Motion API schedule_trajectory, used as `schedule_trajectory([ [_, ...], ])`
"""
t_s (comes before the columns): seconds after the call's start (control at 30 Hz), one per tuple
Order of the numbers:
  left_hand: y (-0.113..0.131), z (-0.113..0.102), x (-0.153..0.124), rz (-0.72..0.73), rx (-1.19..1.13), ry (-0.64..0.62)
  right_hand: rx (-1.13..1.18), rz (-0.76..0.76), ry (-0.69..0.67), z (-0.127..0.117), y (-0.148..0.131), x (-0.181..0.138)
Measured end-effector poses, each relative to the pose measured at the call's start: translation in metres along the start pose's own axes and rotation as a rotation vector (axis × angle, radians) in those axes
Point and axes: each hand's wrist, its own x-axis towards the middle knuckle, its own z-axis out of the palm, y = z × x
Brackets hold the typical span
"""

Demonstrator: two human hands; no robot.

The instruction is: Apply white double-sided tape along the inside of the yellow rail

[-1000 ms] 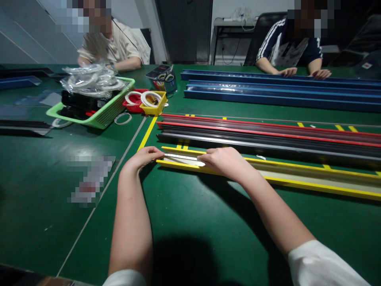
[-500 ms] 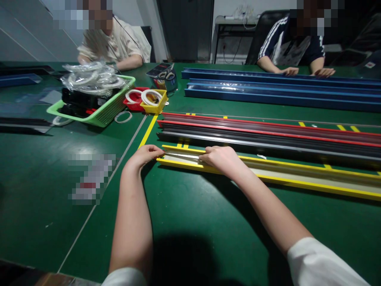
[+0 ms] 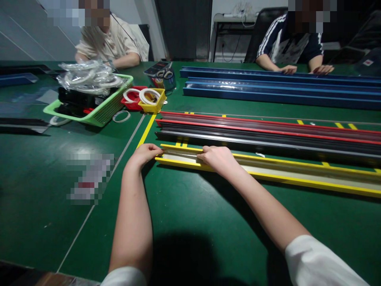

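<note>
A long yellow channel strip (image 3: 276,186) with a pale inner floor lies across the table in front of me. At its left end, my left hand (image 3: 146,154) is closed in a pinch on the tip of a thin strip (image 3: 181,155). This narrow strip runs inside the channel between my two hands; its material is hard to make out. Farther right, my right hand (image 3: 218,157) reaches into the channel, thumb and fingers pressed together on the strip's other end. The right fingertips are partly hidden by the hand itself.
Just beyond lie a black channel (image 3: 238,142) and a red channel (image 3: 238,125), then blue channels (image 3: 253,93). A green basket (image 3: 102,115) of bagged rings stands left, beside red (image 3: 133,104) and yellow bins (image 3: 153,106). Two people sit across the green table (image 3: 190,222).
Both hands keep nearly the same place on the yellow channel. The whole view has shifted slightly, and the strip between the hands appears lower against the channel floor.
</note>
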Motion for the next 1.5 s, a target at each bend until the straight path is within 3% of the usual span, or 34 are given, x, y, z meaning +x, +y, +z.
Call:
schedule_trajectory([
  [0.4,-0.015,0.003,0.014,0.040,0.068,0.042,0.017,0.052,-0.020,0.000,-0.003,-0.001],
  [1.27,0.012,0.007,-0.006,-0.030,0.311,0.106,0.027,0.091,-0.075,-0.004,-0.004,0.002],
  [1.5,0.009,0.003,-0.004,-0.047,0.380,0.160,0.043,0.096,-0.061,-0.002,-0.005,0.002],
])
